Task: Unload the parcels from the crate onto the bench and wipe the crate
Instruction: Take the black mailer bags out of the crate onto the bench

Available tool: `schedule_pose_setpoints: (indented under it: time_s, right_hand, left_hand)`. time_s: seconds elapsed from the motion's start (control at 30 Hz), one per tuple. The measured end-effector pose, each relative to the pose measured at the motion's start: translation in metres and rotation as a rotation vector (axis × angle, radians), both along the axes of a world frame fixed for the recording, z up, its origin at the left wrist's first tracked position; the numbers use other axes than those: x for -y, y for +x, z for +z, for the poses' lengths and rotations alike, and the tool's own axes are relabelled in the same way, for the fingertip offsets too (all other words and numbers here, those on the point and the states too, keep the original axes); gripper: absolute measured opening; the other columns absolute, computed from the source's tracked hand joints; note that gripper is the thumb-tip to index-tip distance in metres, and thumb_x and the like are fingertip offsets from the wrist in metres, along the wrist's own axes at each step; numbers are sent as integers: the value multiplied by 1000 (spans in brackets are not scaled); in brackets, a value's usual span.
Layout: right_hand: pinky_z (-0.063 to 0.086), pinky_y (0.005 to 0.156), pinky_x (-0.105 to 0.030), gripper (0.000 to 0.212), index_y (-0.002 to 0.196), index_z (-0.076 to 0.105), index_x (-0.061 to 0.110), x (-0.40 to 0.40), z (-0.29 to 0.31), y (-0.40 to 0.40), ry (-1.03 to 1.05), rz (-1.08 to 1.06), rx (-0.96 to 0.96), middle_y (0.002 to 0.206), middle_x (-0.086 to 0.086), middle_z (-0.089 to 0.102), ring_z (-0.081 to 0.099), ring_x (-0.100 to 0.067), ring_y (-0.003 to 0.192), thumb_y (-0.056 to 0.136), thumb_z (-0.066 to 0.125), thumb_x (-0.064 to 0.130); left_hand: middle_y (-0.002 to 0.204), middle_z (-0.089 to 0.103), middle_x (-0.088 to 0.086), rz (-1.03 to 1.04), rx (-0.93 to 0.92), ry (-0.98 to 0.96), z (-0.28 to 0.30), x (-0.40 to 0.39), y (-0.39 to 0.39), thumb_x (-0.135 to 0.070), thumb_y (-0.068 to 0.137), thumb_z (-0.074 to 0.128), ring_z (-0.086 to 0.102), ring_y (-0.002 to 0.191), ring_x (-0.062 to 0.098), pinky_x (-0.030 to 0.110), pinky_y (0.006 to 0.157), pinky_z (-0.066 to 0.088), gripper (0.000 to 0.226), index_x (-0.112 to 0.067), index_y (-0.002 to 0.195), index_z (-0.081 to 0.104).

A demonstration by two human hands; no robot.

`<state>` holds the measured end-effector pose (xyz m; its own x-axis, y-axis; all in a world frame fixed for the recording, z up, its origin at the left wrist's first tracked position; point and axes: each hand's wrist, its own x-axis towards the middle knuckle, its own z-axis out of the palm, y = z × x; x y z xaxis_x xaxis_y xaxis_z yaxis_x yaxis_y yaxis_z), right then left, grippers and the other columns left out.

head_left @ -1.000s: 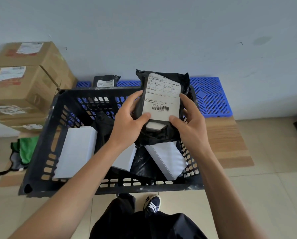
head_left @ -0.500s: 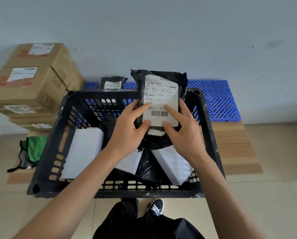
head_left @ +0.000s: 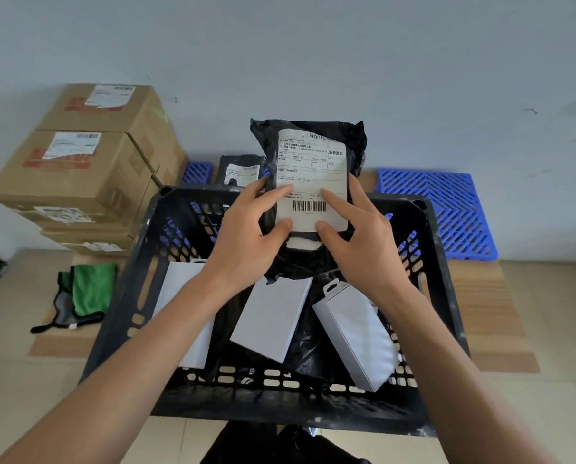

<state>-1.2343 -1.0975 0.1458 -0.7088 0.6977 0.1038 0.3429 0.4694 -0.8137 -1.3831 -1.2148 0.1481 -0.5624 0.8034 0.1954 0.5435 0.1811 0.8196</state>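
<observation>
Both hands are clamped on a black mailer (head_left: pixel 313 182), held upright over the far half of the crate (head_left: pixel 444 296), label facing the camera. Left hand (head_left: pixel 246 242) grips its left edge with the thumb pressed near the barcode and a finger laid across the label; right hand (head_left: pixel 363 242) mirrors that on the right edge, thumb at the label's bottom and index finger on the paper. The hands sit close together, only the label's width between them. Below the wrists, down in the crate, three white boxes (head_left: pixel 273 323) lie tilted on some loose black plastic, one under each forearm and one between. Just past the left fingertips, beyond the crate's far rim, another small black mailer (head_left: pixel 241 170) leans on a blue mat (head_left: pixel 447 209). Off to the left of the left arm there's a stack of cardboard boxes (head_left: pixel 89 169), and nearer, a green cloth (head_left: pixel 89 289) lying flat, well apart from the crate.
</observation>
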Motion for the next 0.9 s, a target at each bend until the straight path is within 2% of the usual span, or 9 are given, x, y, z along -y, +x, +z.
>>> schedule_pose_setpoints:
  time_s: [0.2,0.3,0.4,0.47,0.6,0.67,0.73,0.83,0.9]
  right_hand:
    - [42,116,-38,51,149,50,12,-13,18,-49,102,30,19,166,3,25,36,-18,147,100,63,17]
    - [37,111,-17,51,150,49,15,-25,28,-76,135,52,38,162,12,25,35,-11,146,102,61,24]
    - [24,98,6,49,149,51,14,-42,37,-105,153,54,37,156,14,31,25,17,130,102,60,24]
    - [22,88,12,47,147,53,10,-55,42,-124,173,67,38,148,18,36,26,22,117,101,59,19]
    - [29,90,8,45,146,55,15,-72,40,-151,129,101,61,143,23,45,37,18,116,102,58,23]
    - [32,103,-2,43,144,58,26,-79,33,-161,57,92,75,151,21,44,41,13,126,100,60,29]
    - [36,114,-22,43,140,60,33,-87,26,-171,-17,38,83,157,13,43,42,-1,139,97,63,33]
    - [40,112,-26,42,137,62,33,-103,14,-181,-22,-15,107,155,10,47,49,-7,135,96,65,33]
    - [39,114,-31,40,135,64,33,-115,4,-187,-19,-21,148,153,7,50,50,-10,135,96,64,40]
  left_hand:
    - [143,48,-10,1,-66,-8,11,-14,-52,-11,95,70,41,127,-8,2,103,35,50,-18,143,58]
    - [140,45,-13,17,-85,-24,22,-29,-86,-13,96,69,40,125,-8,-3,100,29,46,-16,141,61]
    - [145,52,-5,34,-114,-38,31,-43,-118,-14,97,67,45,132,4,7,108,28,42,-17,139,63]
    - [147,54,-4,12,-82,-55,34,-49,-139,-12,99,62,48,135,9,15,113,30,40,-17,139,64]
    - [143,60,-4,-44,29,-86,32,-59,-181,-4,102,54,53,133,12,29,116,38,38,-14,137,65]
    - [143,60,-4,-50,83,-105,24,-65,-198,-1,102,52,52,134,11,30,118,38,39,-14,136,66]
    - [144,59,-3,-68,119,-139,13,-74,-207,3,101,52,51,135,11,29,118,36,41,-14,136,66]
    - [142,62,-2,-83,163,-181,-1,-91,-215,6,99,51,55,132,11,24,115,37,44,-14,134,67]
    - [139,64,1,-100,213,-207,-9,-102,-220,9,98,49,60,127,15,28,113,42,45,-12,134,67]
